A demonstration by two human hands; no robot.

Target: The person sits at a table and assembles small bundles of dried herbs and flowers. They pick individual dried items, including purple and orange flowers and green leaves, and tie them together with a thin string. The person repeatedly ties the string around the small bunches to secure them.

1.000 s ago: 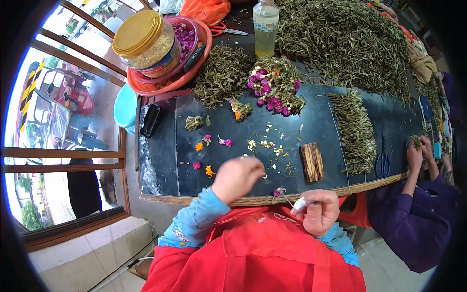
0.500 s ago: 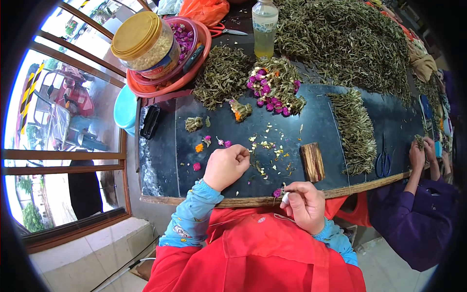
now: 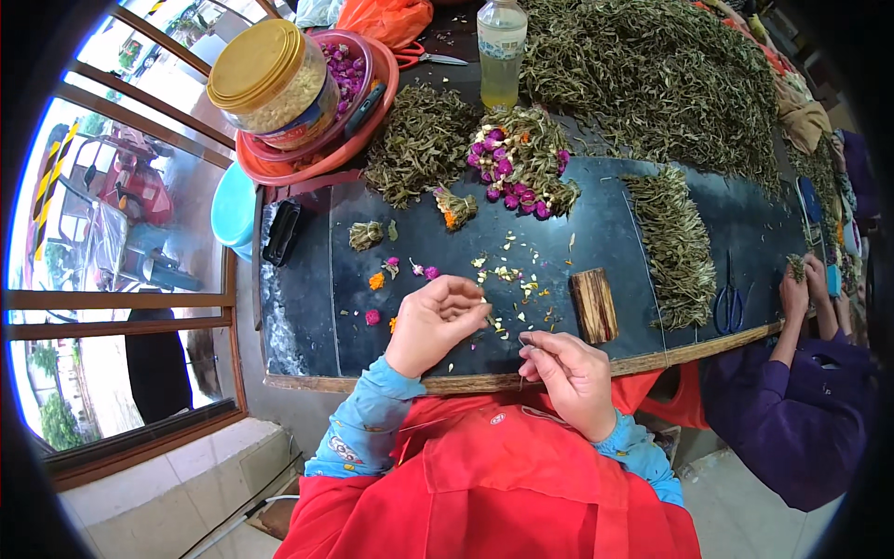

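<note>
Over the near edge of the dark tabletop, my left hand (image 3: 436, 324) has its fingers bent toward the thumb, the tips close together. What sits between them, if anything, is too small to make out. To its right, my right hand (image 3: 573, 377) pinches a thin stem-like strand (image 3: 521, 381) between thumb and fingers. Beyond the hands lie scattered pale petals (image 3: 507, 274) and loose magenta flower heads (image 3: 372, 318), with an orange flower (image 3: 376, 280) among them. Farther back are a small tied bundle of dried leaves (image 3: 365, 236) and a bundle with orange flowers (image 3: 454, 210).
A wooden block (image 3: 594, 306) stands right of the petals, then a row of dried leaf bundles (image 3: 672, 252) and blue-handled scissors (image 3: 729, 303). A flower heap (image 3: 521, 168), a bottle (image 3: 501, 56) and a jar in basins (image 3: 275, 88) lie behind. A co-worker in purple (image 3: 792, 410) sits right.
My left hand's fingers have loosened slightly. My right hand has shifted a little left and up; the magenta flower seen at its fingertips no longer shows. An orange piece now shows beside my left hand.
</note>
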